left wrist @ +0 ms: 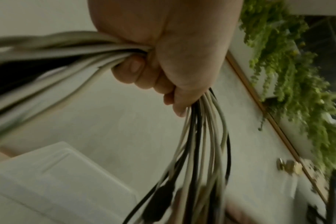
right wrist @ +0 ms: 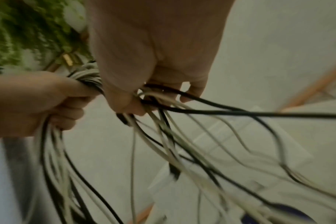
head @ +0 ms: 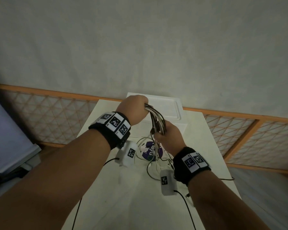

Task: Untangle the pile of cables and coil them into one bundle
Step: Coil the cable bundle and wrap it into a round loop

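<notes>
A bundle of white and black cables (head: 157, 121) is held in the air above the white table (head: 116, 193). My left hand (head: 134, 107) grips the bundle's upper end in a fist; in the left wrist view the cables (left wrist: 201, 136) pass through the curled fingers (left wrist: 136, 71) and hang down. My right hand (head: 169, 138) holds the same cables lower down, its fingers closed round the strands (right wrist: 153, 97). Loose cable ends (head: 154, 163) trail from it to the table. In the right wrist view the left hand (right wrist: 38, 103) sits just beside the right one.
A white lidded box (head: 166, 107) stands at the table's far end. A round purple-and-white disc (head: 150, 151) lies under the loose cables. Two small white marker boxes (head: 129, 153) (head: 167, 181) hang below my wrists on black leads. A lattice railing (head: 239, 130) runs behind the table.
</notes>
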Action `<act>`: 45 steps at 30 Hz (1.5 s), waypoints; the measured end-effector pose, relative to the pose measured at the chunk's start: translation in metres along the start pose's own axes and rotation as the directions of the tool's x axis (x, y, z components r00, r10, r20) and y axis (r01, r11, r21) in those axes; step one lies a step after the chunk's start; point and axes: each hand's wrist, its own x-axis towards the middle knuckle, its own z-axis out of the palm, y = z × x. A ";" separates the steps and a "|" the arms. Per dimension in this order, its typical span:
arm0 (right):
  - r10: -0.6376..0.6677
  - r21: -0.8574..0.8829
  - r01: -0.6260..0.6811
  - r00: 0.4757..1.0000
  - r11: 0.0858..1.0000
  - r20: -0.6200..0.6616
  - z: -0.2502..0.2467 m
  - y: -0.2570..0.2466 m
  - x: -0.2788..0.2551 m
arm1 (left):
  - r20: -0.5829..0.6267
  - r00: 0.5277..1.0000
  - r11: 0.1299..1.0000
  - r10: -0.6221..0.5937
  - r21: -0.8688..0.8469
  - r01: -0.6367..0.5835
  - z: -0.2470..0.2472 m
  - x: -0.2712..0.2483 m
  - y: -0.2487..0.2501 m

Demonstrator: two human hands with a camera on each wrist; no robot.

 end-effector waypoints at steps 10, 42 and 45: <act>0.607 -0.648 -0.430 0.792 0.628 0.063 -0.009 0.135 -0.053 | -0.278 0.961 0.995 -0.001 -0.093 -0.026 -0.080 0.033 -0.005; 0.444 -0.639 -0.298 0.893 0.710 0.077 -0.033 0.152 -0.068 | -0.279 0.922 0.903 -0.270 -0.405 0.142 -0.073 0.021 -0.056; 0.557 -0.739 -0.390 0.830 0.549 -0.024 -0.054 0.182 -0.096 | -0.257 0.924 0.894 -0.283 -0.420 0.157 -0.064 0.019 -0.058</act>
